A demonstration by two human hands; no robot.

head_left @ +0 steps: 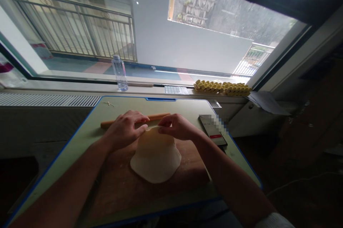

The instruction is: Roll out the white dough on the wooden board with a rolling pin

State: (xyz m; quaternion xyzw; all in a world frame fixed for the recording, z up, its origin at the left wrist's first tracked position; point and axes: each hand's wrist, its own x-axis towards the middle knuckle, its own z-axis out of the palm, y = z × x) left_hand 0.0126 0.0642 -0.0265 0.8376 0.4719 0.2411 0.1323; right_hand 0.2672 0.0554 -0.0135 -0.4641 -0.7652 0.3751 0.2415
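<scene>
A pale sheet of rolled dough (157, 162) lies partly on a brown wooden board (115, 185), its far edge lifted up off the wood. My left hand (128, 128) pinches the raised edge at its left corner between thumb and fingers. At the right corner of that edge, my right hand (175, 127) is closed on the dough, thumb against fingertips. Behind both hands a wooden rolling pin (159, 116) lies crosswise, its middle partly covered by my left hand.
A green table (184, 105) with a blue rim carries the board. To the right lies a phone (213, 131). Thin dough scraps (108, 104) are at the back left. On the windowsill stand a plastic bottle (119, 73) and yellow egg trays (222, 87).
</scene>
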